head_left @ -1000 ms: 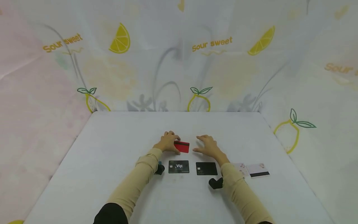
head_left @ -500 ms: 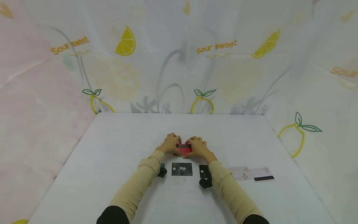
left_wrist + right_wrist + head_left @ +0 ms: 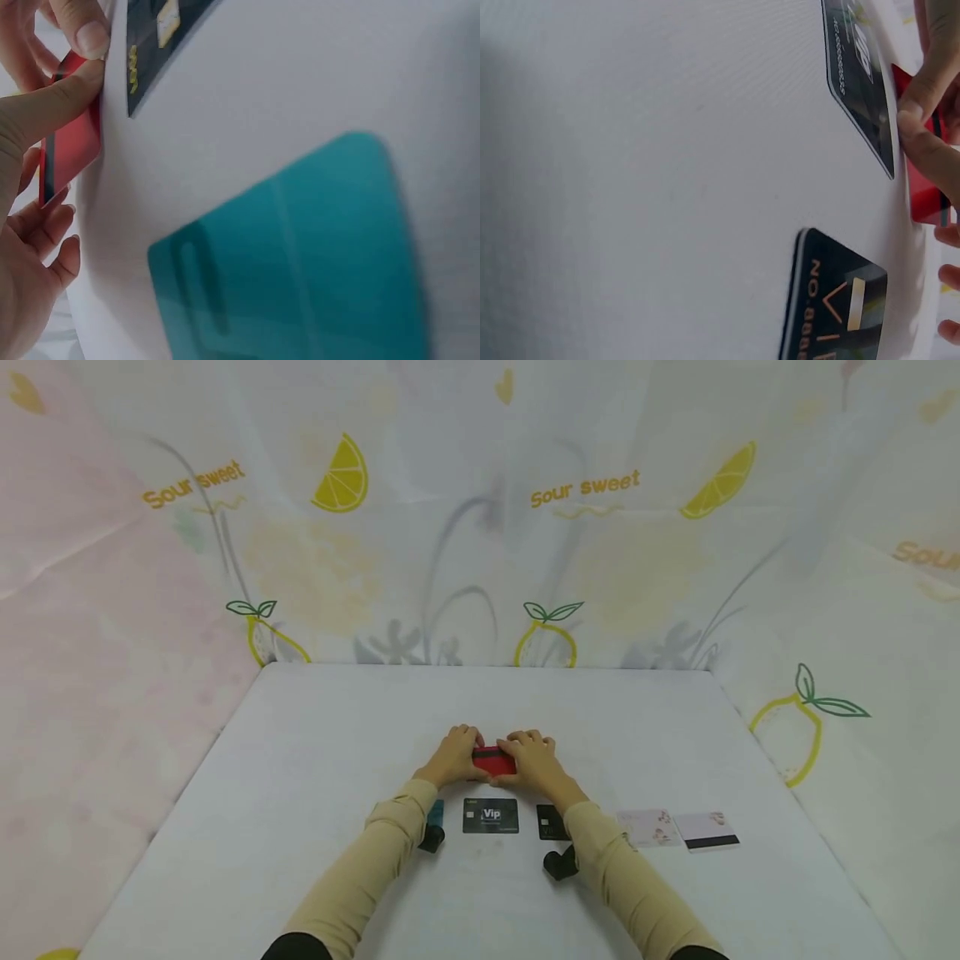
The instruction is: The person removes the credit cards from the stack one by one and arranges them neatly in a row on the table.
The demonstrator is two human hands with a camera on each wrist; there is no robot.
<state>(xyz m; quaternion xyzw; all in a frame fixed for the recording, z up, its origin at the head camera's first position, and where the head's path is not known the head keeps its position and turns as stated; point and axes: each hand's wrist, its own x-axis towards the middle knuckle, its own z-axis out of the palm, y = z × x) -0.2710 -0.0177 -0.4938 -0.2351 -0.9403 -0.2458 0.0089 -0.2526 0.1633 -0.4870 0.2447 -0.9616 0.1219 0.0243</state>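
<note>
A red card [image 3: 494, 762] with a dark stripe is held between both hands in the middle of the white table. The left hand [image 3: 455, 757] grips its left end, thumb at the near edge and fingers at the far side. At the other end the right hand [image 3: 536, 763] grips it in the same way, and the thumbs meet or nearly meet. In the left wrist view the red card [image 3: 77, 142] appears tilted. Just nearer lies a dark Vip card [image 3: 491, 816]. A black VIP card [image 3: 551, 823] is partly covered by the right forearm.
A teal card [image 3: 292, 255] lies under the left forearm. Off to the right are a pale flowered card [image 3: 647, 827] and a pale card with a black stripe [image 3: 707, 829]. The table [image 3: 337, 710] ends at a lemon-patterned backdrop [image 3: 420, 552].
The right hand has come left, from spread fingers apart from the red card to gripping its right end. The left hand still holds the card. The view has shifted slightly.
</note>
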